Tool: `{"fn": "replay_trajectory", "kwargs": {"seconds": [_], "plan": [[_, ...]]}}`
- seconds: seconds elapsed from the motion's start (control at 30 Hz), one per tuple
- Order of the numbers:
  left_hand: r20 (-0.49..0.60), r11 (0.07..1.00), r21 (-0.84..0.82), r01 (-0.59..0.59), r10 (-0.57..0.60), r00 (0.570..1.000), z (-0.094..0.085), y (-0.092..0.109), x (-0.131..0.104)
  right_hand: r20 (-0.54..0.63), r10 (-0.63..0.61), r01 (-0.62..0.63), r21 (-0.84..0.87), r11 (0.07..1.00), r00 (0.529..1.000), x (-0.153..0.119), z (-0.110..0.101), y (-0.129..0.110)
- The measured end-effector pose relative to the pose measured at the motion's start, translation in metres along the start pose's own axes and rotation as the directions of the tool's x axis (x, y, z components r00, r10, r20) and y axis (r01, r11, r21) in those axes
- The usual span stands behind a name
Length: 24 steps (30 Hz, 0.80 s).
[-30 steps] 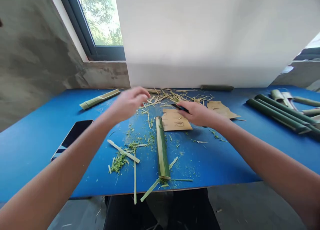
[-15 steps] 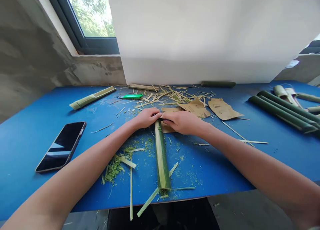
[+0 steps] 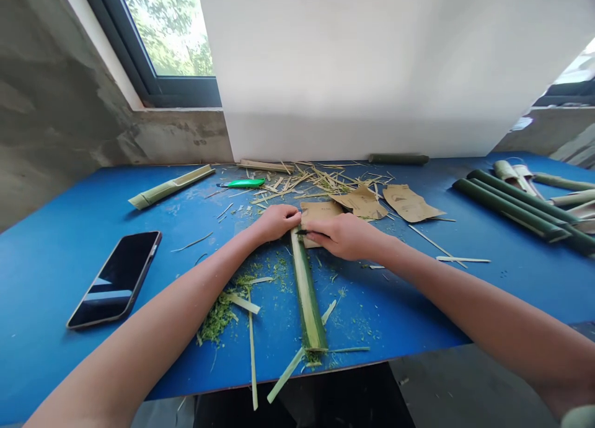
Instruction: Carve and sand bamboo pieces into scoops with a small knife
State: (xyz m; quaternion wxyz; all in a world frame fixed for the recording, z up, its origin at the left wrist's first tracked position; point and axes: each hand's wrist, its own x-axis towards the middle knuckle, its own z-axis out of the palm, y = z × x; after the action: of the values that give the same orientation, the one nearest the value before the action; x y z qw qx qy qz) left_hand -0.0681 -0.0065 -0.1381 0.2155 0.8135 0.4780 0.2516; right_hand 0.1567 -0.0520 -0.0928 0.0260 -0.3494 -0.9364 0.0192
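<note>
A length of green bamboo lies lengthwise in front of me, with a pale strip bared along its top. My left hand is closed around its far end. My right hand grips a small dark tool, whose tip touches the bamboo just below my left hand; the fingers hide most of it, and its exact kind does not show. Green shavings are heaped left of the bamboo. Beyond my right hand lie brown sandpaper-like sheets.
On the blue table a phone lies at left, with a split bamboo piece behind it. A green utility knife rests near scattered bamboo slivers. Several bamboo lengths lie at right.
My right hand has drawn the dark tool slightly toward me, away from my left hand. My left hand stays at the bamboo's far end. The view has shifted a little.
</note>
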Motion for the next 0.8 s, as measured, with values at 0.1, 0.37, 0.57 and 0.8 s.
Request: {"fn": "replay_trajectory", "kwargs": {"seconds": [0.1, 0.37, 0.57, 0.8], "plan": [[-0.024, 1.000, -0.005, 0.022, -0.022, 0.999, 0.001, -0.002, 0.000, -0.038, 0.066, -0.067, -0.028, 0.997, 0.997, 0.010, 0.003, 0.002], [-0.132, 0.998, -0.018, 0.061, -0.063, 0.989, -0.003, -0.002, 0.002, -0.038, -0.061, 0.064, 0.064, 0.996, 0.997, 0.008, -0.002, 0.008], [-0.083, 0.998, -0.052, 0.039, -0.043, 0.996, 0.000, -0.002, -0.001, -0.047, -0.077, 0.085, 0.210, 0.974, 0.996, 0.002, -0.010, 0.011], [-0.090, 0.997, -0.065, 0.041, -0.047, 0.995, 0.000, -0.005, 0.001, -0.008, 0.019, -0.019, -0.010, 1.000, 1.000, 0.009, -0.003, 0.011]]}}
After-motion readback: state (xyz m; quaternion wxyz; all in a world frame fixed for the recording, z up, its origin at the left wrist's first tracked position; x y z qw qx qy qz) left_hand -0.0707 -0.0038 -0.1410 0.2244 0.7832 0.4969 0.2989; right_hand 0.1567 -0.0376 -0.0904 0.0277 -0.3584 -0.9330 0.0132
